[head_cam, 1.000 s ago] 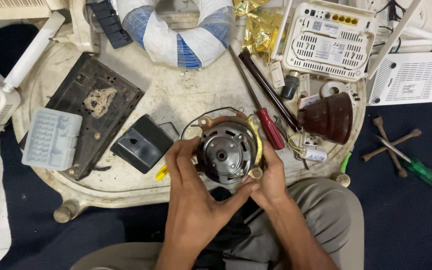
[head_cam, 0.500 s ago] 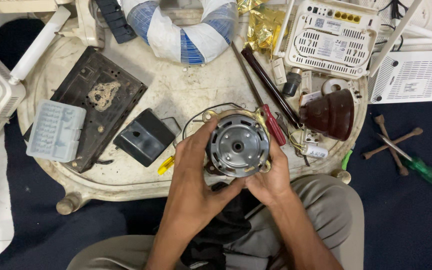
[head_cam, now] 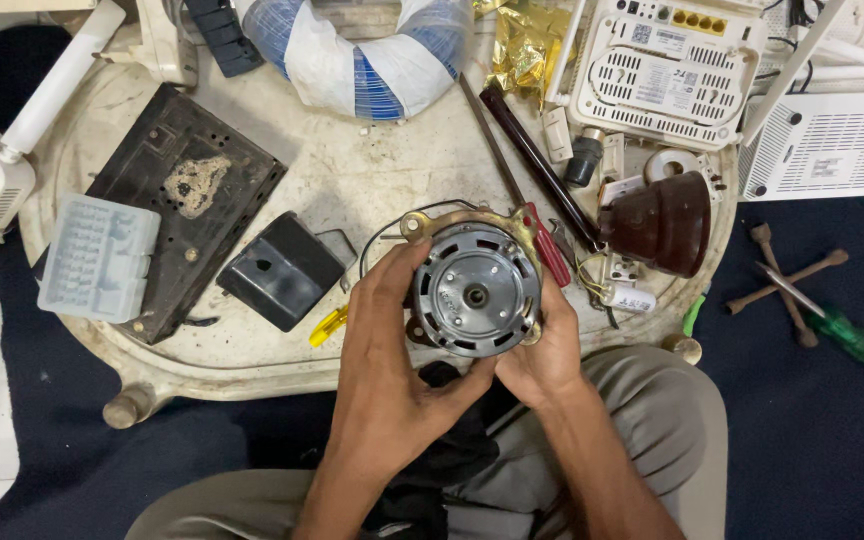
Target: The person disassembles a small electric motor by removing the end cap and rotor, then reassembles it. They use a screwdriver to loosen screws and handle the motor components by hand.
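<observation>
Both hands, the left hand (head_cam: pixel 384 340) and right hand (head_cam: pixel 549 352), are closed around a round metal motor (head_cam: pixel 475 292), holding it between them above the tabletop (head_cam: pixel 352 170). It looks heavy, rigid and smooth-faced; gripping its outer rim seems safest.

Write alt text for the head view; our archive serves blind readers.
Both hands, left hand and right hand, hold a round grey electric motor over a worn white round table littered with a red-handled screwdriver, black box and white routers.
</observation>
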